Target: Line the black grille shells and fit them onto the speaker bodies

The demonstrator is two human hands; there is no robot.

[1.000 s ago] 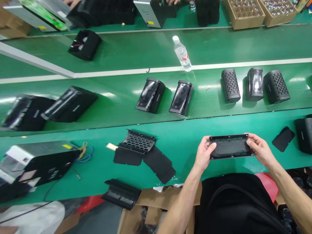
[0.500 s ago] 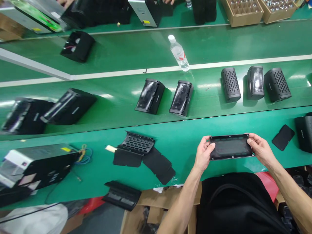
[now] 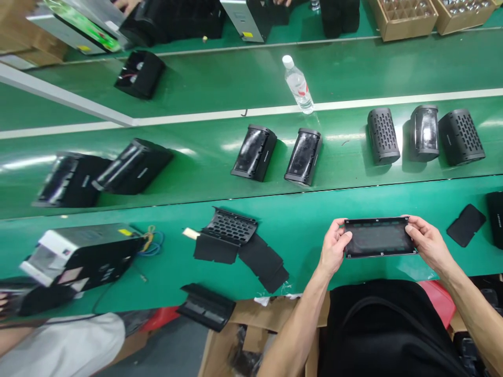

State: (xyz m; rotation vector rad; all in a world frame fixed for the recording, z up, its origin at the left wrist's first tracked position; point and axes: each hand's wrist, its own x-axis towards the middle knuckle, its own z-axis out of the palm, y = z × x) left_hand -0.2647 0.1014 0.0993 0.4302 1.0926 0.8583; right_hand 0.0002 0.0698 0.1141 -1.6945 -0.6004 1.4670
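Observation:
Between my two hands is a black rectangular panel [image 3: 379,238] with a dark, see-through-looking middle and small bright spots along its rim. My left hand [image 3: 334,245] pinches its left end, thumb on top. At the other end, my right hand [image 3: 428,242] grips it the same way. The panel is above the green bench [image 3: 314,230], close to my body. Right of my right hand lies a flat black sheet [image 3: 466,225]. Left of my hands, a perforated black cover [image 3: 231,226] lies with thin black sheets [image 3: 261,259] beside it.
Beyond the bench edge, black speaker-like housings [image 3: 256,153] stand along a green belt. A water bottle [image 3: 298,86] is further back. A metal-cased device [image 3: 86,251] with cables sits left. Another black cover [image 3: 207,306] overhangs the bench's near edge above a cardboard box [image 3: 220,348].
The whole view has shifted, so things appear further right. My hands still hold the panel in nearly the same pose. More of another person's arm and light clothing shows at lower left.

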